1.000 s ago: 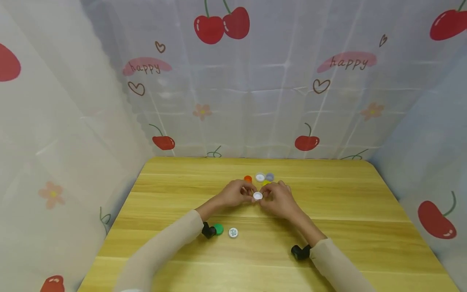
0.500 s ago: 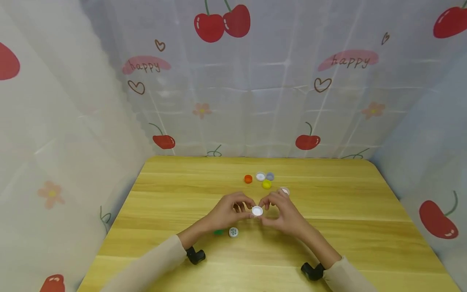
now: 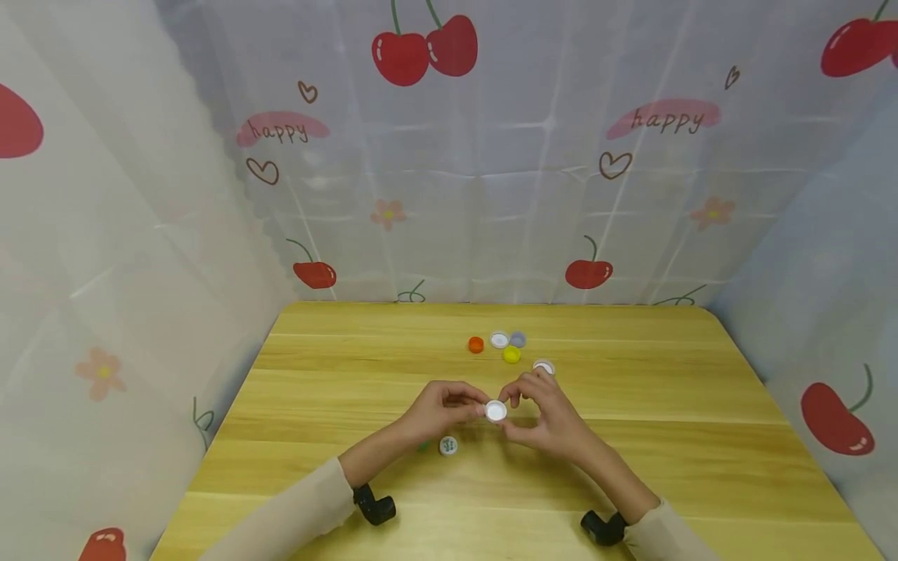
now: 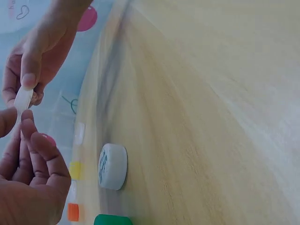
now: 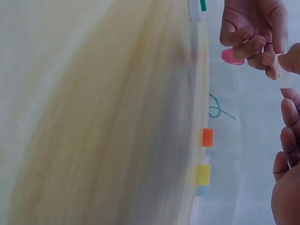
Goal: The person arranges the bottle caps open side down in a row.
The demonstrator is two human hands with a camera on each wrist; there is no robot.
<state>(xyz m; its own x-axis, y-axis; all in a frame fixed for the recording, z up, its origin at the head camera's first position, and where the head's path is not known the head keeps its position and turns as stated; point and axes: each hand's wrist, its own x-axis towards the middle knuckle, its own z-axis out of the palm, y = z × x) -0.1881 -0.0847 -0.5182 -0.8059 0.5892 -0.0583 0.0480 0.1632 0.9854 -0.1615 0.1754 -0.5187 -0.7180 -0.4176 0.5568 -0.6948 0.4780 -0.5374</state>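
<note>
A small white bottle cap (image 3: 495,411) is held above the table between both hands, its hollow side toward the head camera. My left hand (image 3: 436,413) pinches its left edge between thumb and fingers. On the other side, my right hand (image 3: 550,417) has its thumb and forefinger at the cap's right edge. The wrist views show the same cap (image 4: 23,99) edge-on between the fingertips of the two hands. Below it on the table lies a white cap with green print (image 3: 448,446); a green cap (image 3: 424,446) beside that is mostly hidden by my left arm.
Farther back lie an orange cap (image 3: 476,344), a white cap (image 3: 500,340), a greyish-blue cap (image 3: 517,339) and a yellow cap (image 3: 512,355). Another white cap (image 3: 543,366) sits just beyond my right fingers. A printed curtain (image 3: 449,171) surrounds the wooden table (image 3: 337,343).
Both hands have drawn back toward the body with the white cap, away from the far caps, uncovering the orange and yellow ones. Over the last half second they moved only slightly.
</note>
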